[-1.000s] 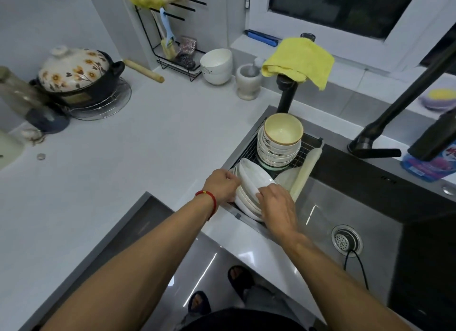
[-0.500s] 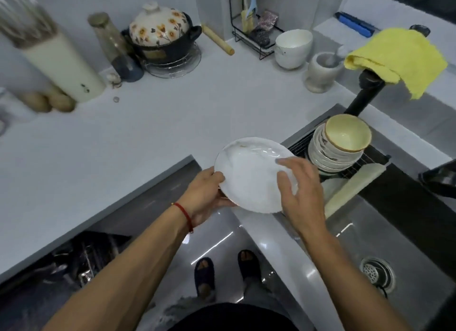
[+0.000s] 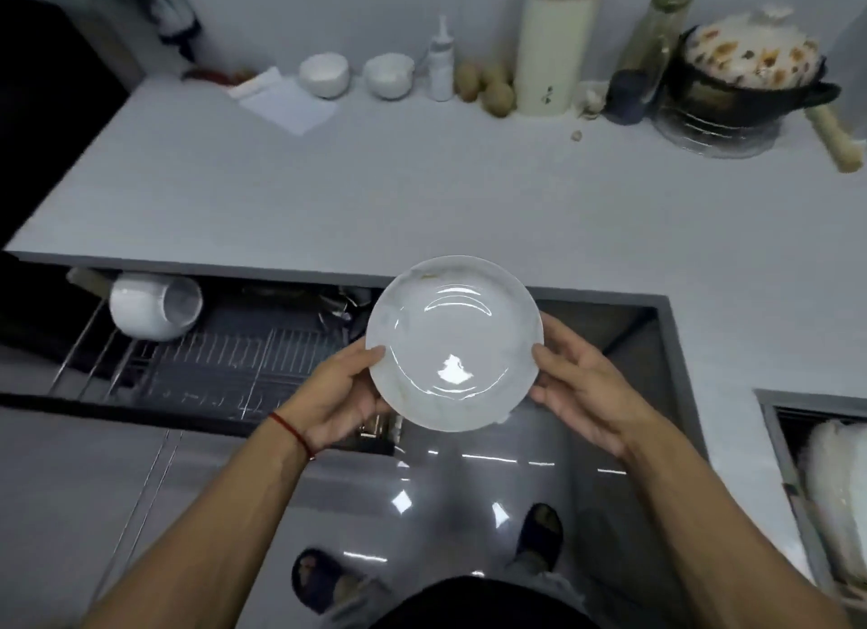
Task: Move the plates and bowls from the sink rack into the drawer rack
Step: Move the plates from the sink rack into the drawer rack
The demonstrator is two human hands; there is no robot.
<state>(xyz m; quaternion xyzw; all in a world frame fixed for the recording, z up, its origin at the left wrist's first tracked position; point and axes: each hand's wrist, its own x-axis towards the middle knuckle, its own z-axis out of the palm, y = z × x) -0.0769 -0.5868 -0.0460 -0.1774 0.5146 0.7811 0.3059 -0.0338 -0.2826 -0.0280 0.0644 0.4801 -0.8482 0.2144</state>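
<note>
Head view: I hold the plate (image 3: 454, 342) in both hands over the open drawer's right end.

Half a second ago it was beside the sink; the view has since swung left to the drawer rack (image 3: 206, 365). My left hand (image 3: 340, 396) and right hand (image 3: 579, 387) hold opposite rims, fingers (image 3: 546, 361) curled on the edge. A white cup (image 3: 155, 305) lies tipped in the rack's left end. Behind on the desk (image 3: 422, 197) stand bowls (image 3: 323, 74), a bottle (image 3: 441, 60) and a pot (image 3: 746, 79).
</note>
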